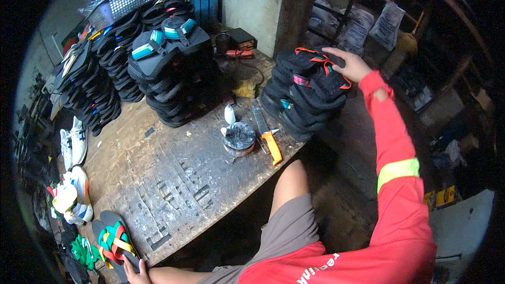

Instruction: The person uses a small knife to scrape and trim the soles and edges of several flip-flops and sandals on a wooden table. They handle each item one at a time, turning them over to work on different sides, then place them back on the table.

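My right hand (351, 67) is at the top of a stack of black slippers (305, 94) at the table's right corner. Its fingers and thumb are spread over the top pair, which has orange-red trimmed straps (319, 59). Low on the left, my left hand (135, 273) is at the heel end of a pair of dark slippers (113, 234) with woven green, yellow and red straps. Its visible fingers are stretched out and apart, and the lower edge of the picture cuts off part of the hand.
On the worn wooden table (126, 147) stand a round tin (239, 137), a white bottle (230, 114) and an orange-handled tool (272, 147). Tall slipper stacks (168, 84) fill the back left, with a plastic basket (123, 2) behind. White shoes (78, 142) line the left edge.
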Action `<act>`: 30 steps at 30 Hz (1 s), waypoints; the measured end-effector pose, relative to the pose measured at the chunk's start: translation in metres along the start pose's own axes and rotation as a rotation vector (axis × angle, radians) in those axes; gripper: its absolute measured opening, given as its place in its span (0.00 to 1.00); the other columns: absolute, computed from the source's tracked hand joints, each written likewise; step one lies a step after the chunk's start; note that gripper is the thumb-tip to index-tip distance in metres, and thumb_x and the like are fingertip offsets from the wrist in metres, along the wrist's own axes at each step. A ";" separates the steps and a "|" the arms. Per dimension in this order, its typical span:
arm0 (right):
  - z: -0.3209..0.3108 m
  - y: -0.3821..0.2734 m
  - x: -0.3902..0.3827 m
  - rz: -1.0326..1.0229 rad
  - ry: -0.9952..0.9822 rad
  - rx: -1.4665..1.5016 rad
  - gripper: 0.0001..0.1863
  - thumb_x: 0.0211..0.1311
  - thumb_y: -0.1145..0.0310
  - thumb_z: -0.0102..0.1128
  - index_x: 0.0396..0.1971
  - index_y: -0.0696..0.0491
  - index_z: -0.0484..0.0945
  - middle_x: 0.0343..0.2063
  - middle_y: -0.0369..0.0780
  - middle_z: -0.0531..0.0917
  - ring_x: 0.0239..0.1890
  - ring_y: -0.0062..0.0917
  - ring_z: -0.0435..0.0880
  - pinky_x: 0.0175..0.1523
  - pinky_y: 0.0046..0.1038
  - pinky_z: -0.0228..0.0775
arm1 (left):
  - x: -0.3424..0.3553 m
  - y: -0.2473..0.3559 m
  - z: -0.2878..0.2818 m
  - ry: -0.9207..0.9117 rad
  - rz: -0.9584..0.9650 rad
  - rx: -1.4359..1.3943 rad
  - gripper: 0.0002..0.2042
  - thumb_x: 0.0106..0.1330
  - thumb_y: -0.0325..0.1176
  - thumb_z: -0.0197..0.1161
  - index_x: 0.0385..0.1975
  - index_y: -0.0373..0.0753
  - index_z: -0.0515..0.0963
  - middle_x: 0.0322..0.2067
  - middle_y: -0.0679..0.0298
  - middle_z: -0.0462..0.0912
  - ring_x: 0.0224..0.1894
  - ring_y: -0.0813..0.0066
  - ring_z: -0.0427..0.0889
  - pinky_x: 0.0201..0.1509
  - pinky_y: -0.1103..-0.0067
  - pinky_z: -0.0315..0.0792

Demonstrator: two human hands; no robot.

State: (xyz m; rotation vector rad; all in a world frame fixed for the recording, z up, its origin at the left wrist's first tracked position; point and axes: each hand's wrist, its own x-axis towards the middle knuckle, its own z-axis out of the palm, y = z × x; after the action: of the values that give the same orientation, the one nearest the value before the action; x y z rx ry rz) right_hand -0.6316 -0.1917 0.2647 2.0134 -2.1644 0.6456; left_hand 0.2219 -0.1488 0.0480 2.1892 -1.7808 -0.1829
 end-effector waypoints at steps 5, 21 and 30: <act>0.014 0.050 0.026 0.046 -0.169 0.031 0.20 0.52 0.74 0.65 0.47 0.47 0.81 0.42 0.48 0.86 0.50 0.47 0.83 0.55 0.38 0.75 | -0.008 -0.040 0.019 0.098 0.163 0.060 0.31 0.70 0.45 0.66 0.65 0.30 0.71 0.60 0.44 0.77 0.60 0.53 0.78 0.65 0.69 0.70; 0.023 -0.254 -0.052 -0.491 0.144 -0.378 0.18 0.43 0.77 0.65 0.39 0.51 0.82 0.29 0.43 0.82 0.32 0.39 0.83 0.37 0.36 0.74 | -0.079 0.099 -0.026 0.537 0.412 -0.263 0.13 0.67 0.29 0.64 0.48 0.30 0.81 0.59 0.43 0.76 0.59 0.47 0.77 0.62 0.59 0.72; 0.274 -0.458 -0.090 -0.502 -0.100 0.271 0.11 0.48 0.72 0.66 0.34 0.46 0.80 0.24 0.41 0.79 0.31 0.39 0.82 0.35 0.41 0.76 | -0.082 0.222 0.020 0.191 0.668 -0.383 0.21 0.59 0.34 0.71 0.51 0.36 0.78 0.50 0.48 0.75 0.52 0.48 0.78 0.57 0.61 0.75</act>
State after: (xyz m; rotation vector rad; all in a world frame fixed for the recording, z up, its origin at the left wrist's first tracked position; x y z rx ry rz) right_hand -0.1213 -0.2255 0.0882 2.6394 -1.5681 0.8014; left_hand -0.0083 -0.1115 0.0921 1.2332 -2.0473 -0.1360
